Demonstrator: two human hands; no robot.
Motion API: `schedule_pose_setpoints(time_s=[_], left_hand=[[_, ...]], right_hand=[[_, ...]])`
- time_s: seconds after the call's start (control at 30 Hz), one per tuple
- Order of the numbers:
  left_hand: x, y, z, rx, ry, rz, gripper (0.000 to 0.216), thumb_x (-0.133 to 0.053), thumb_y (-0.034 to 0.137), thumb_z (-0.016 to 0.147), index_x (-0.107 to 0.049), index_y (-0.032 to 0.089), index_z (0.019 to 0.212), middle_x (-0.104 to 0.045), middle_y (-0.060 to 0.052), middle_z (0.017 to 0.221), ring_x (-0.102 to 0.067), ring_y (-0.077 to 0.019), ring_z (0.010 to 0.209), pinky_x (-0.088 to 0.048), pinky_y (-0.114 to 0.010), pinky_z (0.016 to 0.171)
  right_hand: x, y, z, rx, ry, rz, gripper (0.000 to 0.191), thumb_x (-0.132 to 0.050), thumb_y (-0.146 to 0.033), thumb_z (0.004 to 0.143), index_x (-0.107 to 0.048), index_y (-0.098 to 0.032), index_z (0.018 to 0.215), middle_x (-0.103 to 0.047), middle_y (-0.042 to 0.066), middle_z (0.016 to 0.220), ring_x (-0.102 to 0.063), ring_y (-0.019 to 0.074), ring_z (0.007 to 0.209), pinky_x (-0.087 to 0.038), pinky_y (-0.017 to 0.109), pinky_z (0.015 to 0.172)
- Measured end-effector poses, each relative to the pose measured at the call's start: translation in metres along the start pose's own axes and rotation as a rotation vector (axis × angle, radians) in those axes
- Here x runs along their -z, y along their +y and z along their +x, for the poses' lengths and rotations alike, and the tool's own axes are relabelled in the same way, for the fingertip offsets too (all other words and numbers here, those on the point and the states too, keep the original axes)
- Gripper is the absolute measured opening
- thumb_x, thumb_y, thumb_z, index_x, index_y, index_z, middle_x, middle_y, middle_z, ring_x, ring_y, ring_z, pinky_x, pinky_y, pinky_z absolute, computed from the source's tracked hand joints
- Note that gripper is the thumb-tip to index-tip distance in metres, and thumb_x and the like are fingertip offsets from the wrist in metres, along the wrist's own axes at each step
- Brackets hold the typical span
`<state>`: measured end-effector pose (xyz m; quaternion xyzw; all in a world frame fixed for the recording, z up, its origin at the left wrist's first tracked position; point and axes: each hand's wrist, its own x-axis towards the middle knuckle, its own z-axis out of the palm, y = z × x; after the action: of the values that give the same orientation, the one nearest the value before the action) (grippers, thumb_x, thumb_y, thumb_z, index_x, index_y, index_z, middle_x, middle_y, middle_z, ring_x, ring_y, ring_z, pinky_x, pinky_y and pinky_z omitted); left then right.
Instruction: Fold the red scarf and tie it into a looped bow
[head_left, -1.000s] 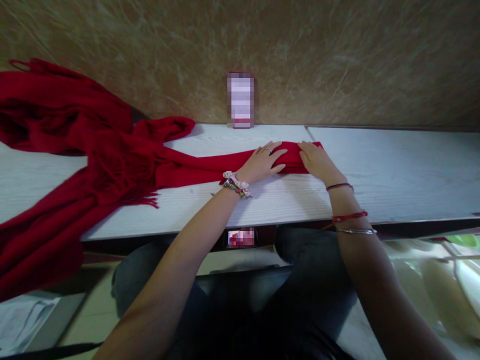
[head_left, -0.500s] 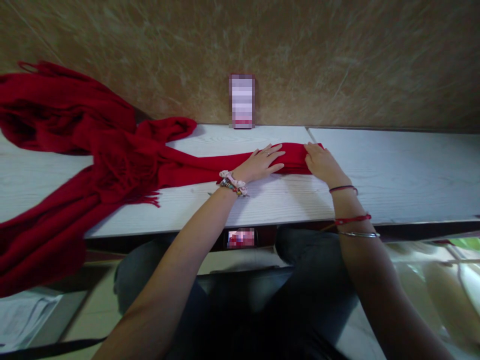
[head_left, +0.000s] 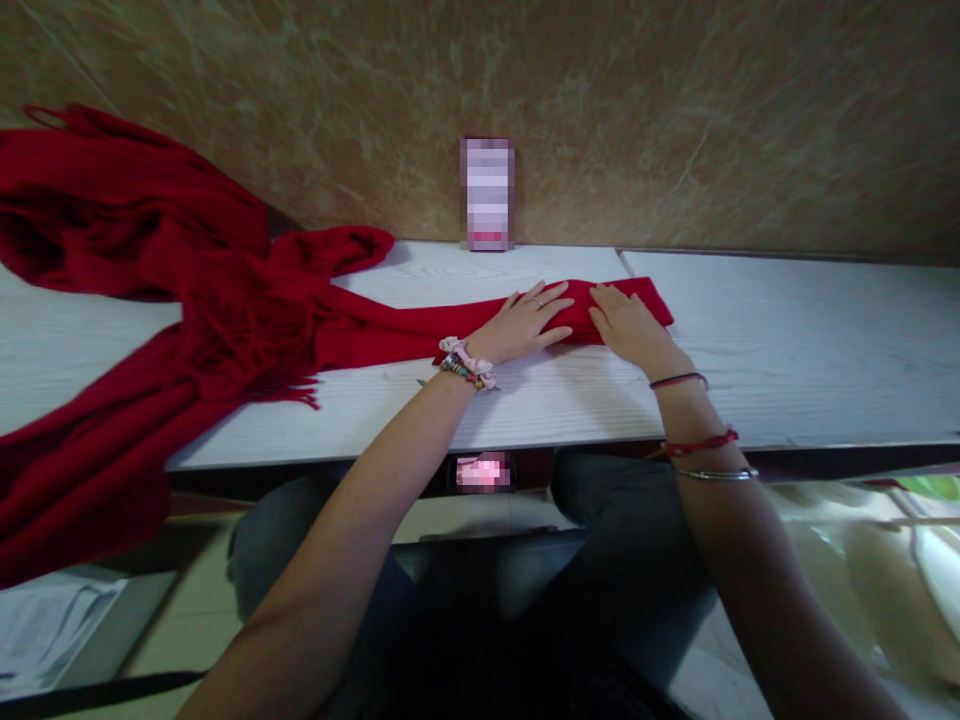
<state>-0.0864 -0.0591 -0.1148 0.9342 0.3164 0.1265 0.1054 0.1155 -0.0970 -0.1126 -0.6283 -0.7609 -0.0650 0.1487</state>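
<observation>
A long red scarf (head_left: pixel 420 330) lies across the white wood-grain table (head_left: pixel 780 345), its right part folded into a narrow, flat band. Its left part is a loose, bunched heap with fringe, and some of it hangs over the front edge. My left hand (head_left: pixel 523 325) rests palm down on the band with fingers spread. On the band's right portion lies my right hand (head_left: pixel 630 325), flat, fingers stretched out and pointing left. The scarf's right end (head_left: pixel 652 300) sticks out beyond my right hand.
A phone (head_left: pixel 489 195) stands upright against the brown marbled wall (head_left: pixel 712 130) behind the table. Below the front edge, a second small screen (head_left: pixel 482 471) shows above my lap. Papers (head_left: pixel 52 625) lie in a grey box at lower left.
My right hand has slid left from the scarf's right end onto the band, so that end is now uncovered and reaches farther right. My left hand has stayed in place.
</observation>
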Motion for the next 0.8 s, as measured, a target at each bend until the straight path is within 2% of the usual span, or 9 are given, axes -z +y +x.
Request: schedule_pose_setpoints(time_s=[0.17,0.23,0.3,0.4,0.47,0.57,0.63,0.7,0.8], left_hand=[[0.001,0.000,-0.003,0.034,-0.061,0.004,0.058,-0.038,0.045,0.096,-0.024,0.027,0.149,-0.014,-0.006,0.160,-0.010,-0.0291,0.146,-0.018,-0.057,0.114],[0.001,0.000,-0.003,0.027,-0.059,-0.001,0.060,-0.038,0.046,0.095,-0.020,0.029,0.150,-0.013,-0.006,0.160,-0.010,-0.0292,0.146,-0.019,-0.056,0.114],[0.001,0.000,-0.003,0.014,-0.041,-0.008,0.062,-0.038,0.046,0.095,-0.017,0.029,0.151,-0.012,-0.006,0.160,-0.009,-0.0290,0.146,-0.018,-0.056,0.114],[0.001,0.003,-0.002,-0.018,0.008,-0.006,0.062,-0.039,0.044,0.095,-0.016,0.029,0.151,-0.011,-0.006,0.160,-0.006,-0.0278,0.147,-0.016,-0.055,0.115],[0.001,0.004,-0.001,-0.044,0.039,0.000,0.062,-0.040,0.043,0.095,-0.017,0.028,0.151,-0.012,-0.007,0.160,-0.005,-0.0268,0.147,-0.014,-0.054,0.116],[0.000,0.005,-0.001,-0.054,0.041,0.000,0.062,-0.040,0.044,0.095,-0.018,0.027,0.151,-0.013,-0.008,0.160,-0.006,-0.0263,0.147,-0.013,-0.053,0.116],[0.000,0.004,-0.001,-0.039,0.023,-0.003,0.061,-0.039,0.044,0.095,-0.018,0.027,0.150,-0.015,-0.007,0.159,-0.007,-0.0262,0.147,-0.014,-0.053,0.116],[-0.001,0.003,-0.001,-0.020,0.006,-0.006,0.061,-0.038,0.044,0.095,-0.018,0.026,0.151,-0.016,-0.007,0.159,-0.008,-0.0259,0.147,-0.014,-0.052,0.116],[-0.001,0.001,-0.001,0.005,-0.019,-0.014,0.062,-0.038,0.044,0.095,-0.017,0.025,0.151,-0.015,-0.007,0.159,-0.009,-0.0248,0.147,-0.014,-0.051,0.116]], right_hand=[[-0.004,0.038,-0.021,-0.208,0.004,-0.032,0.053,-0.029,-0.027,0.092,-0.043,-0.007,0.139,-0.045,0.023,0.142,-0.043,0.0361,0.130,-0.036,0.063,0.101],[-0.003,0.053,-0.029,-0.301,0.043,-0.037,0.053,-0.027,-0.029,0.093,-0.043,-0.009,0.139,-0.051,0.023,0.137,-0.048,0.0380,0.126,-0.035,0.069,0.098],[0.000,0.060,-0.033,-0.330,0.119,-0.049,0.052,-0.026,-0.032,0.094,-0.044,-0.011,0.138,-0.052,0.022,0.137,-0.046,0.0387,0.127,-0.031,0.072,0.098],[0.006,0.050,-0.029,-0.260,0.241,-0.057,0.052,-0.026,-0.034,0.096,-0.039,-0.014,0.142,-0.043,0.020,0.145,-0.036,0.0372,0.135,-0.028,0.069,0.103],[0.009,0.034,-0.021,-0.181,0.260,-0.055,0.053,-0.024,-0.033,0.097,-0.034,-0.016,0.145,-0.038,0.018,0.148,-0.031,0.0351,0.138,-0.028,0.066,0.105],[0.008,0.009,-0.009,-0.065,0.190,-0.068,0.053,-0.024,-0.032,0.097,-0.034,-0.015,0.146,-0.036,0.016,0.150,-0.028,0.0332,0.140,-0.028,0.062,0.108],[0.003,0.000,-0.004,-0.043,0.102,-0.067,0.052,-0.025,-0.031,0.097,-0.039,-0.012,0.143,-0.040,0.017,0.147,-0.032,0.0330,0.138,-0.029,0.061,0.108],[-0.002,0.001,-0.003,-0.060,0.034,-0.053,0.051,-0.026,-0.029,0.096,-0.044,-0.010,0.140,-0.045,0.018,0.144,-0.038,0.0325,0.135,-0.030,0.059,0.108],[-0.006,0.017,-0.008,-0.103,0.030,-0.037,0.050,-0.028,-0.028,0.094,-0.045,-0.011,0.139,-0.046,0.018,0.144,-0.040,0.0327,0.134,-0.031,0.060,0.107]])
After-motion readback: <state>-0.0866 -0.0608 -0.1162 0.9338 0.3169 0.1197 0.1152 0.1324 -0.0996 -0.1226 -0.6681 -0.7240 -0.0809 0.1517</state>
